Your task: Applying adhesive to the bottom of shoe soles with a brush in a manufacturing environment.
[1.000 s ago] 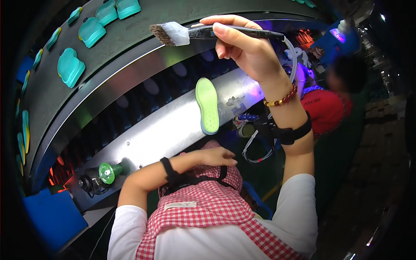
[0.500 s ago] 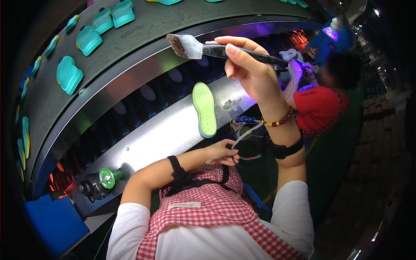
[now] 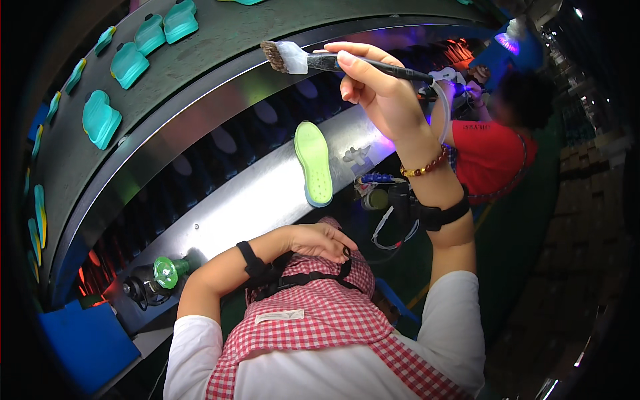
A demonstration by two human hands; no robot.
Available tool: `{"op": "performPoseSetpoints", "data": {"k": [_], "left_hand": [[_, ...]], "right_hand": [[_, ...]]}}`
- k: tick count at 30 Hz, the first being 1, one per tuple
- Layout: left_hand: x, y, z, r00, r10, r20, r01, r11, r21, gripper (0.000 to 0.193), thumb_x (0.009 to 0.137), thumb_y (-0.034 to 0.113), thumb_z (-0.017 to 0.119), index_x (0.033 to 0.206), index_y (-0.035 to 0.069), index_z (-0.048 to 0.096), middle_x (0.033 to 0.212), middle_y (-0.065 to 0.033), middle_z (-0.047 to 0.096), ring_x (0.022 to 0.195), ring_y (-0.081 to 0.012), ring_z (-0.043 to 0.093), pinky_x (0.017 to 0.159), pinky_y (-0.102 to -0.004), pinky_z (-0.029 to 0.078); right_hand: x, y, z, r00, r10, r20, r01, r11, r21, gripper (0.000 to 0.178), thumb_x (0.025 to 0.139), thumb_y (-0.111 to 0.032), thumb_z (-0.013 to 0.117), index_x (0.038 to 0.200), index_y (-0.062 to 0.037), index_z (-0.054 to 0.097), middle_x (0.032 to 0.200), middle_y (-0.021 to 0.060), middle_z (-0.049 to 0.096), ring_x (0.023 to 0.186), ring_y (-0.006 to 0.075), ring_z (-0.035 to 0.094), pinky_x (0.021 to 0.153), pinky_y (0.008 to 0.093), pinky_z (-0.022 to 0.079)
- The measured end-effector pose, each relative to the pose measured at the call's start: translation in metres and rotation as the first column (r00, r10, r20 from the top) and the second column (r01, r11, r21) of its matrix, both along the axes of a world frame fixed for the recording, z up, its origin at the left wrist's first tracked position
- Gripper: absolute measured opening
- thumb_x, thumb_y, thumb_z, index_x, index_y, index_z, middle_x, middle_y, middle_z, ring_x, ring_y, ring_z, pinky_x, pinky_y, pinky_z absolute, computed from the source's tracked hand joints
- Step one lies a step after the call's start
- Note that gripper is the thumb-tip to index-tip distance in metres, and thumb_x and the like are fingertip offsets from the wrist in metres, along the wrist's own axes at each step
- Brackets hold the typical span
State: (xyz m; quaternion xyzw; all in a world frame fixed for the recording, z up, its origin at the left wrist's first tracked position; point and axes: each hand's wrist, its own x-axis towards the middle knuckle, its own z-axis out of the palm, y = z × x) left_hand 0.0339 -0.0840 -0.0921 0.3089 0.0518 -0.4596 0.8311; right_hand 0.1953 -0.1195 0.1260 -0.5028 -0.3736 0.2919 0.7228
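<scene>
A bright metal surface (image 3: pixel 227 227) runs beside a dark belt (image 3: pixel 230 50) in a workshop lit by purple and red glows. The fingers of a worker's right hand (image 3: pixel 383 83) are closed around the handle of a brush (image 3: pixel 291 58), its bristles angled left and raised clear of everything on the surface. A clear tube (image 3: pixel 445 110) runs from the handle's end, just right of those fingers. The left hand (image 3: pixel 320 241) rests low at a checked apron (image 3: pixel 320 320), its fingers loosely bent by a black strap; whether they grip it cannot be told. Between the two hands, a little left of both sets of fingers, a lime sole (image 3: pixel 313 163) lies on the surface, untouched by either. Brushwork appears to be between strokes: the sole is laid out, but whether its top is coated cannot be made out. Farther left of the fingers, teal pieces (image 3: pixel 101 120) sit on the belt; well to their right, a co-worker (image 3: pixel 490 157) in red works under a purple lamp (image 3: pixel 508 43).
</scene>
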Motion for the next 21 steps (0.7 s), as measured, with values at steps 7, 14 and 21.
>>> {"op": "performPoseSetpoints", "data": {"k": [7,14,21], "left_hand": [[-0.007,-0.017,0.016,0.388,-0.560,0.732,-0.361,0.638,0.680,0.030,0.085,0.030,0.055,0.098,0.004,0.064,0.095,-0.0099,0.061,0.080,-0.0245,0.061,0.073,-0.0311,0.046],[0.017,-0.032,0.008,0.676,-0.461,0.575,0.127,0.842,0.525,0.037,0.091,0.031,0.046,0.089,-0.002,0.062,0.087,-0.0081,0.063,0.075,-0.0127,0.060,0.070,-0.0257,0.048],[0.052,-0.077,0.017,0.667,-0.509,0.544,0.176,0.817,0.549,0.042,0.093,0.033,0.038,0.095,-0.003,0.060,0.084,-0.0096,0.063,0.075,-0.0159,0.061,0.072,-0.0279,0.048]], "right_hand": [[0.023,-0.002,-0.001,0.999,-0.035,0.011,0.036,0.999,-0.024,0.021,0.080,-0.015,0.061,0.097,-0.0027,0.062,0.073,0.0020,0.060,0.055,0.0059,0.055,0.049,0.0170,0.039],[0.023,0.014,0.013,0.995,0.005,0.095,-0.004,1.000,-0.010,0.020,0.079,-0.015,0.062,0.094,-0.0025,0.063,0.074,0.0026,0.061,0.055,0.0062,0.055,0.049,0.0169,0.039],[0.001,0.044,0.035,0.955,0.115,0.272,-0.117,0.993,-0.011,0.020,0.082,-0.014,0.058,0.098,-0.0024,0.063,0.068,0.0004,0.060,0.056,0.0039,0.054,0.047,0.0143,0.039]]}}
